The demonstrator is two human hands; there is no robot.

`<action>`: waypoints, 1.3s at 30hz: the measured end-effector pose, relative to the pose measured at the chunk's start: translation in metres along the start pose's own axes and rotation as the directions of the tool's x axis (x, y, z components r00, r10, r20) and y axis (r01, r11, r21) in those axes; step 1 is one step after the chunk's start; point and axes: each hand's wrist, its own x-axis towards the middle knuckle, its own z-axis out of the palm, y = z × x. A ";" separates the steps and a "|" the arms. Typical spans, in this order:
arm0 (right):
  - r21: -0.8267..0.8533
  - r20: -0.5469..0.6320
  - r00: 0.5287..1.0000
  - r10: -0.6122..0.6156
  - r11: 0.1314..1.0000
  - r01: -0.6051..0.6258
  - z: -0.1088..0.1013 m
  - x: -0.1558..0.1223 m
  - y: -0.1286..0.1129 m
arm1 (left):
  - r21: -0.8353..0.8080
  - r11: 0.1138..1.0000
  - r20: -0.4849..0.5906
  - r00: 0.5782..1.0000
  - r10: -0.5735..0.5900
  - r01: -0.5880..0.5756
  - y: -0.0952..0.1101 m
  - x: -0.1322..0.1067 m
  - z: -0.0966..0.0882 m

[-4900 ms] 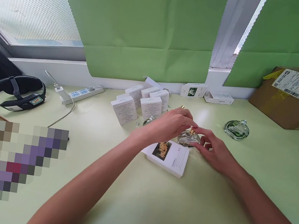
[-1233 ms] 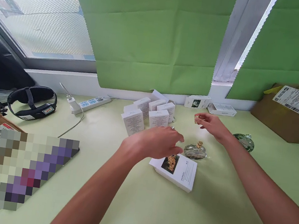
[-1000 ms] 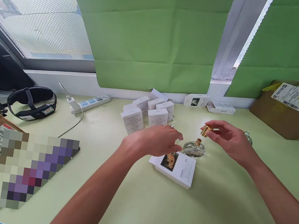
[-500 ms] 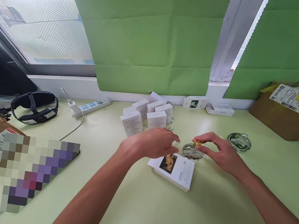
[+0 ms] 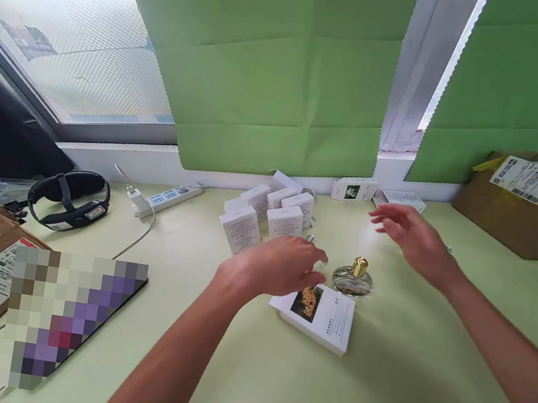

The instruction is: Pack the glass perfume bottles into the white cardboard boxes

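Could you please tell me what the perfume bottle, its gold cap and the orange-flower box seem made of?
Perfume bottle: probably clear, glossy glass; transparent, with glints. Gold cap: polished metal or metallized plastic; its shine fits both. Orange-flower box: likely smooth white paperboard, with folded edges.

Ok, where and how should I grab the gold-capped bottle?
Probably by the bottle's glass body, coming from the right: it is wider than the gold cap, and the left hand and flat white box crowd the left and near sides.

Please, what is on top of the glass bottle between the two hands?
A gold cap sits on the glass bottle. What lies under the cap is covered and cannot be seen.
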 end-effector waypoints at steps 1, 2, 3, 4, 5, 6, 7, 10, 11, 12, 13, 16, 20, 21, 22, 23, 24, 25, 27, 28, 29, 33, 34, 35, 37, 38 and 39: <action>-0.166 0.014 0.999 0.037 0.985 -0.034 0.000 0.020 0.003 | 0.000 1.000 0.003 1.000 0.008 -0.008 0.000 0.000 0.001; -0.230 0.039 0.997 0.063 0.972 -0.052 0.002 0.043 0.006 | -0.003 1.000 0.006 1.000 0.015 -0.015 0.000 0.001 0.001; -0.270 0.067 0.995 0.074 0.961 -0.053 0.007 0.065 0.010 | -0.006 1.000 0.006 1.000 0.020 -0.020 0.000 0.001 0.002; -0.315 0.099 0.992 0.083 0.948 -0.048 0.014 0.088 0.014 | -0.010 1.000 0.004 1.000 0.022 -0.022 0.000 0.001 0.003; -0.366 0.134 0.987 0.087 0.930 -0.033 0.023 0.109 0.018 | -0.014 1.000 -0.002 1.000 0.022 -0.022 0.001 0.000 0.003; -0.419 0.166 0.982 0.093 0.908 -0.015 0.033 0.128 0.021 | -0.017 1.000 -0.010 1.000 0.023 -0.023 0.001 0.000 0.003; -0.471 0.199 0.975 0.096 0.882 0.009 0.044 0.145 0.024 | -0.017 1.000 -0.022 0.999 0.024 -0.025 0.000 -0.001 0.003; -0.600 0.272 0.954 0.123 0.797 0.068 0.075 0.180 0.030 | -0.028 0.999 -0.056 0.998 0.035 -0.036 -0.002 -0.003 0.001; -0.631 0.288 0.949 0.127 0.771 0.088 0.084 0.188 0.030 | -0.036 0.998 -0.063 0.997 0.041 -0.044 -0.003 -0.004 0.001; -0.657 0.300 0.945 0.129 0.746 0.107 0.092 0.194 0.031 | -0.043 0.998 -0.069 0.997 0.045 -0.048 -0.004 -0.005 0.001; -0.680 0.311 0.942 0.127 0.723 0.127 0.098 0.199 0.031 | -0.050 0.997 -0.074 0.996 0.047 -0.051 -0.005 -0.005 0.001; -0.730 0.331 0.936 0.120 0.661 0.174 0.109 0.209 0.032 | -0.063 0.997 -0.086 0.996 0.039 -0.044 -0.008 -0.006 0.001; -0.783 0.309 0.942 0.130 0.598 0.174 0.103 0.214 0.031 | -0.072 0.997 -0.090 0.995 0.032 -0.039 -0.009 -0.005 0.001; -0.795 0.293 0.947 0.131 0.584 0.166 0.097 0.214 0.029 | -0.071 0.997 -0.089 0.995 0.033 -0.039 -0.010 -0.005 0.001; -0.806 0.275 0.953 0.129 0.572 0.155 0.091 0.214 0.027 | -0.070 0.997 -0.089 0.995 0.033 -0.039 -0.010 -0.005 0.001; -0.815 0.253 0.960 0.124 0.561 0.143 0.083 0.213 0.024 | -0.067 0.997 -0.092 0.995 0.031 -0.037 -0.010 -0.005 0.001; -0.824 0.228 0.967 0.116 0.552 0.128 0.074 0.212 0.019 | -0.062 0.998 -0.096 0.995 0.026 -0.032 -0.010 -0.006 0.000; -0.831 0.201 0.974 0.104 0.545 0.113 0.063 0.210 0.014 | -0.054 0.998 -0.101 0.995 0.017 -0.023 -0.010 -0.007 -0.001; -0.841 0.138 0.988 0.071 0.536 0.078 0.041 0.204 0.000 | -0.034 0.999 -0.118 0.993 -0.006 0.002 -0.011 -0.009 -0.005; -0.843 0.103 0.994 0.049 0.535 0.061 0.030 0.200 -0.008 | -0.030 0.999 -0.137 0.990 -0.020 0.016 -0.011 -0.010 -0.008; -0.843 0.067 0.997 0.025 0.536 0.043 0.018 0.195 -0.017 | -0.033 0.999 -0.170 0.985 -0.037 0.032 -0.012 -0.010 -0.010; -0.827 -0.053 0.995 -0.088 0.562 0.006 -0.024 0.170 -0.054 | -0.122 0.989 -0.420 0.898 -0.131 0.087 -0.017 -0.011 -0.018; -0.822 -0.075 0.991 -0.113 0.569 0.002 -0.033 0.163 -0.063 | -0.158 0.983 -0.475 0.866 -0.157 0.091 -0.018 -0.010 -0.018; -0.818 -0.092 0.987 -0.132 0.575 0.001 -0.042 0.156 -0.073 | -0.199 0.976 -0.515 0.838 -0.178 0.085 -0.019 -0.009 -0.018; -0.808 -0.109 0.982 -0.154 0.590 0.003 -0.056 0.141 -0.091 | -0.289 0.956 -0.558 0.802 -0.213 0.053 -0.021 -0.007 -0.018; -0.801 -0.111 0.981 -0.161 0.599 0.008 -0.061 0.132 -0.100 | -0.335 0.942 -0.573 0.785 -0.233 0.035 -0.021 -0.005 -0.018; -0.794 -0.111 0.980 -0.165 0.608 0.013 -0.064 0.122 -0.108 | -0.383 0.923 -0.585 0.769 -0.258 0.018 -0.021 -0.004 -0.018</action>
